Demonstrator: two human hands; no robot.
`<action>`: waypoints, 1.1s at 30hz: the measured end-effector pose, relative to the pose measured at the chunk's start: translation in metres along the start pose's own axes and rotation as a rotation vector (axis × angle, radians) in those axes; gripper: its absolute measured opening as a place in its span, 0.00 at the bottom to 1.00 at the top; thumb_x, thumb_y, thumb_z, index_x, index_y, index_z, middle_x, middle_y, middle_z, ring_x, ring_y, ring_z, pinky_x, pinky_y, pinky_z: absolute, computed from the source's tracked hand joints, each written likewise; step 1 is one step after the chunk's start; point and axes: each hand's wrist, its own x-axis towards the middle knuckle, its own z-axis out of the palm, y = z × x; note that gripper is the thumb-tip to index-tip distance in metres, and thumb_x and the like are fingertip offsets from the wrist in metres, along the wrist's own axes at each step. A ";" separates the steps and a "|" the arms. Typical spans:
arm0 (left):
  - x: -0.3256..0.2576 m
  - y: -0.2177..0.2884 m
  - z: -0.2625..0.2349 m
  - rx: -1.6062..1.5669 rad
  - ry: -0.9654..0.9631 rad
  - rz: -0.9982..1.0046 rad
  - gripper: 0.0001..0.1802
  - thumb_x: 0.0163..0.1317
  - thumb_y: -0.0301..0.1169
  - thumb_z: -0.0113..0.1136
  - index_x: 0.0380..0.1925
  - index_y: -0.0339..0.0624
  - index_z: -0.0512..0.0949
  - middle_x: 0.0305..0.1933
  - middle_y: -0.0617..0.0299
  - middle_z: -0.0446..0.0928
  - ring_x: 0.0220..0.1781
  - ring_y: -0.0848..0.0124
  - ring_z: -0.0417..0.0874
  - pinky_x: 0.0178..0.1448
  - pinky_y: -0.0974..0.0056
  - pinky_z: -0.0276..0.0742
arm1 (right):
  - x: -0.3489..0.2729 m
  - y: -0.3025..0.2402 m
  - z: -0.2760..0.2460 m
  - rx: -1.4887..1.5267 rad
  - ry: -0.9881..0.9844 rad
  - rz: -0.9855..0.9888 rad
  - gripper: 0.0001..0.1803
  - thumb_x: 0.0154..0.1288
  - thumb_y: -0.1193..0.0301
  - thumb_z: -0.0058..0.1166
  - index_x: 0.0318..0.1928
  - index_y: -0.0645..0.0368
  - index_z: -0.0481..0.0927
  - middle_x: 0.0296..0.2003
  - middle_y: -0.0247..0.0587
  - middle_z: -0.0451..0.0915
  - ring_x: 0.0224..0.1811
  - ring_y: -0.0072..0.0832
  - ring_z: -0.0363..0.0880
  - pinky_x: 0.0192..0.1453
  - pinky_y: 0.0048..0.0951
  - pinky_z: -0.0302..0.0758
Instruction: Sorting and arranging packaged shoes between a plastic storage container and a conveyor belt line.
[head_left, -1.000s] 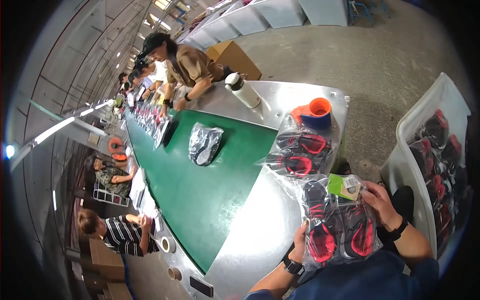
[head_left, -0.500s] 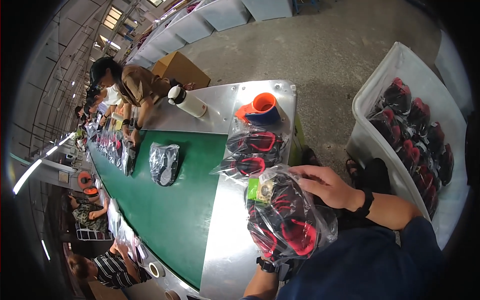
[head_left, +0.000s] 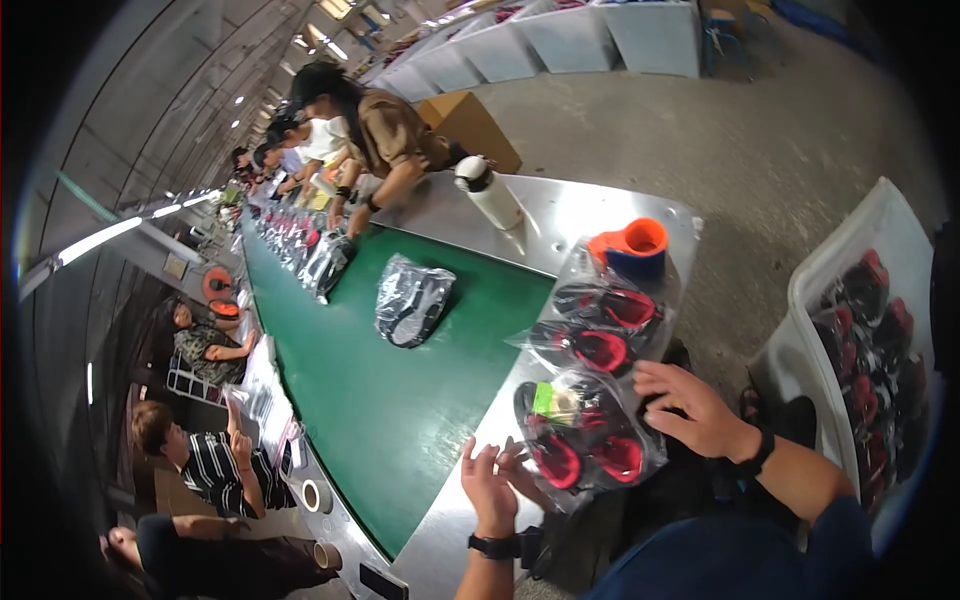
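Observation:
A pair of black and red shoes (head_left: 590, 440) in a clear plastic bag with a bright green sticker lies at the near edge of the metal table end. My left hand (head_left: 490, 485) is beside the bag's left side, fingers apart and holding nothing. At the bag's right side is my right hand (head_left: 690, 405), open with loosely bent fingers; whether its fingertips touch the plastic I cannot tell. Just beyond lies another bagged pair of black and red shoes (head_left: 603, 347). One more clear-bagged shoe package (head_left: 412, 300) rests on the green conveyor belt (head_left: 400, 430).
An orange and blue tape dispenser (head_left: 640, 250) and a white bottle (head_left: 490, 195) stand farther along the metal surface. To my right is a white bin (head_left: 800, 290) of bagged shoes. Tape rolls (head_left: 316, 495) and a phone (head_left: 383, 580) lie at left. Co-workers line the belt.
My left hand has come out from behind the bagged shoes and is now apart from them. My right hand has drawn off the bag's top to its side. The view has shifted.

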 end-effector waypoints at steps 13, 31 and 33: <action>0.313 0.068 0.047 1.372 0.068 0.793 0.44 0.60 0.54 0.70 0.70 0.37 0.73 0.79 0.38 0.62 0.82 0.39 0.58 0.82 0.44 0.56 | -0.101 0.042 -0.077 0.037 0.504 0.298 0.24 0.75 0.72 0.57 0.68 0.63 0.72 0.49 0.40 0.82 0.47 0.26 0.83 0.48 0.27 0.83; 0.165 0.033 0.020 -0.342 -0.308 -0.137 0.48 0.72 0.71 0.45 0.78 0.47 0.62 0.78 0.55 0.68 0.75 0.51 0.71 0.77 0.43 0.68 | -0.071 0.065 -0.070 -0.017 0.404 0.283 0.25 0.76 0.71 0.57 0.69 0.66 0.70 0.46 0.40 0.81 0.45 0.23 0.82 0.48 0.24 0.79; 0.156 0.033 0.015 -0.503 -0.298 -0.148 0.49 0.70 0.72 0.48 0.75 0.45 0.66 0.76 0.54 0.70 0.75 0.52 0.73 0.79 0.41 0.68 | -0.067 0.056 -0.067 -0.020 0.387 0.283 0.26 0.76 0.71 0.56 0.69 0.67 0.70 0.46 0.40 0.81 0.45 0.22 0.81 0.49 0.24 0.79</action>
